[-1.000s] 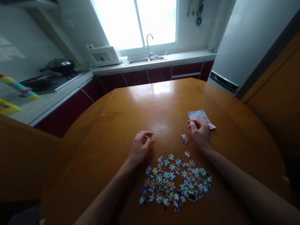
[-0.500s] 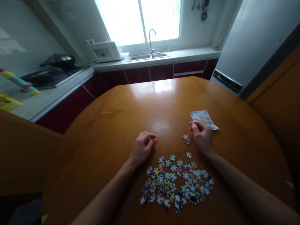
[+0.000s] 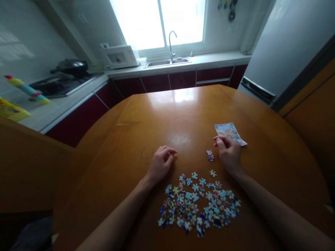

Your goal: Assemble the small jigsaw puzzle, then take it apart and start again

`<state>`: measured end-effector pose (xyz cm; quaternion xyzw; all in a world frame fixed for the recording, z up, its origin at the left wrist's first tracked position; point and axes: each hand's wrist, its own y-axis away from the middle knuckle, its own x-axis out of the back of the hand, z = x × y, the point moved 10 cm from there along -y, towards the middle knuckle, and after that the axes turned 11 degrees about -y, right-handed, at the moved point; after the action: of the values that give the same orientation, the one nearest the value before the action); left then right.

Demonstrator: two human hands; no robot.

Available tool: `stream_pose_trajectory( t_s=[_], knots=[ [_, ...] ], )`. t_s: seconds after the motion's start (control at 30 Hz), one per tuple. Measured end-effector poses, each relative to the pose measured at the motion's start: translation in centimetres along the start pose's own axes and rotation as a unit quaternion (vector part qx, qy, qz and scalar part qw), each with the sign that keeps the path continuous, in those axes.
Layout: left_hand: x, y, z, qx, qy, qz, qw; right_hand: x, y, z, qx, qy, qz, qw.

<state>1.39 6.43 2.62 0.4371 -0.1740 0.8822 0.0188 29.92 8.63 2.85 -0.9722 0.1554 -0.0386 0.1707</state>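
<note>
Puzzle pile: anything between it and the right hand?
Yes: a small cluster and, nearer the pile, a single piece lie between the right hand's fingertips and the pile. Both look flat, probably easy to pass over.

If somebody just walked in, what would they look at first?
Probably the big heap of jigsaw pieces, spread on the near part of the wooden table between the two forearms. Next might come the bright window behind the sink, and the colorful picture sheet by the right hand.
</note>
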Motion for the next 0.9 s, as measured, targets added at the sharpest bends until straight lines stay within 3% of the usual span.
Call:
stream_pose_trajectory(
  t_s=[0.9],
  knots=[
    [-0.3, 0.0, 0.5, -0.021, -0.024, -0.011, 0.999, 2.0, 0.0, -1.5, 0.029, 0.034, 0.034, 0.998]
  ],
)
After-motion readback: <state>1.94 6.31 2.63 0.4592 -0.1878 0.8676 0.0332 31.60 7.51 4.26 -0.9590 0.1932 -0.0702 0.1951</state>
